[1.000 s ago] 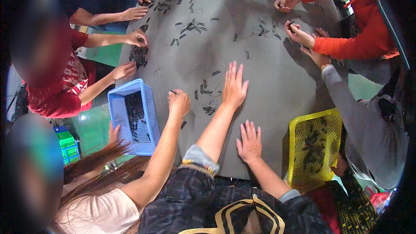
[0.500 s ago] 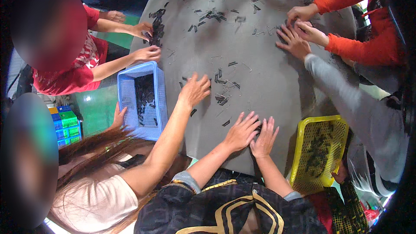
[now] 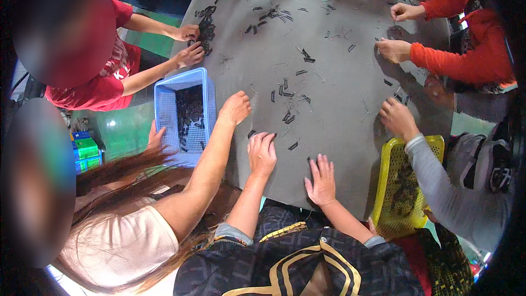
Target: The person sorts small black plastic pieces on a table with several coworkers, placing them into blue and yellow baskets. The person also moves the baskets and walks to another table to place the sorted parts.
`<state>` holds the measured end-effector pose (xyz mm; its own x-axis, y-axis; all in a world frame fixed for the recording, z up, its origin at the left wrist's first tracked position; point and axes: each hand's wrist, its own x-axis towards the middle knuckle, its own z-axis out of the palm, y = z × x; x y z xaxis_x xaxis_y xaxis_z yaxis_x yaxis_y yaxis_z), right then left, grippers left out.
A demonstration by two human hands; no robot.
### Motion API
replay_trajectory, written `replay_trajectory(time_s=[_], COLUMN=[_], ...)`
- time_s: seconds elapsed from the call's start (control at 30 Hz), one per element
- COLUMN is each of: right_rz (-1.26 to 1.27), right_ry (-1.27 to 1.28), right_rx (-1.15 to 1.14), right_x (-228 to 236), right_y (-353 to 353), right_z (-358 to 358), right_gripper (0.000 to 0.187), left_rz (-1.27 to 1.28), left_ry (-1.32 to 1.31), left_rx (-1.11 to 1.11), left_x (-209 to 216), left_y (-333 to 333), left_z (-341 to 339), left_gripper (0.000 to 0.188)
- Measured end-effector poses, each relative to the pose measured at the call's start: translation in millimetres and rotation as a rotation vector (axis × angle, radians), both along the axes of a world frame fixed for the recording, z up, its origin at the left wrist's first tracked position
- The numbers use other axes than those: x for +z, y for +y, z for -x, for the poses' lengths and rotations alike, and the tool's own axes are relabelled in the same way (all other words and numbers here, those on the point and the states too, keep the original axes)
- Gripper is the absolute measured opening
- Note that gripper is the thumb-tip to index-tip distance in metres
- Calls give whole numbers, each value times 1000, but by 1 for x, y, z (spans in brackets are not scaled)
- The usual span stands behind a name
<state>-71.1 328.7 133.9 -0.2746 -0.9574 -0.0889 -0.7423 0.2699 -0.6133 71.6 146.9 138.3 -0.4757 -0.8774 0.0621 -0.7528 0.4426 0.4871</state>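
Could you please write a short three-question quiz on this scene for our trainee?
1. Multiple choice: what colour is the basket at the left side of the table? A red; B blue; C green.
2. True or false: the camera wearer's right hand is nearer the yellow basket than their left hand is.
3. Fill in: small dark pieces lie scattered on a ____-coloured tabletop.

Key: 1 B; 2 true; 3 grey.

One table (image 3: 339,109), one blue basket (image 3: 209,109) and one yellow basket (image 3: 402,227) are seen. One left hand (image 3: 262,152) and one right hand (image 3: 322,180) of the wearer are shown. Black pieces (image 3: 273,96) are seen in dozens, too many to be counted exactly.
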Motion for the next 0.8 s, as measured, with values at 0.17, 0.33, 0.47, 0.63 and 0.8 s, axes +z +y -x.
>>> replay_trajectory(time_s=[0.17, 0.33, 0.47, 0.63, 0.8], right_rz=[102, 39, -32, -42, 7], right_ry=[37, 169, 237, 260, 269], right_rx=[35, 239, 87, -41, 227], right_x=[5, 16, 11, 5, 15], right_y=[-26, -82, -90, -81, -107], right_z=[5, 33, 54, 67, 48], right_gripper=[58, 59, 59, 61, 58], left_rz=[117, 165, 93, 186, 35], left_ry=[4, -144, -92, -133, -249], left_rx=[-109, -216, -149, -307, -185], left_x=[4, -1, -5, -2, -2], left_y=[-20, -22, -12, -22, -2], left_z=[25, 20, 3, 29, 1], left_gripper=[41, 47, 46, 45, 45])
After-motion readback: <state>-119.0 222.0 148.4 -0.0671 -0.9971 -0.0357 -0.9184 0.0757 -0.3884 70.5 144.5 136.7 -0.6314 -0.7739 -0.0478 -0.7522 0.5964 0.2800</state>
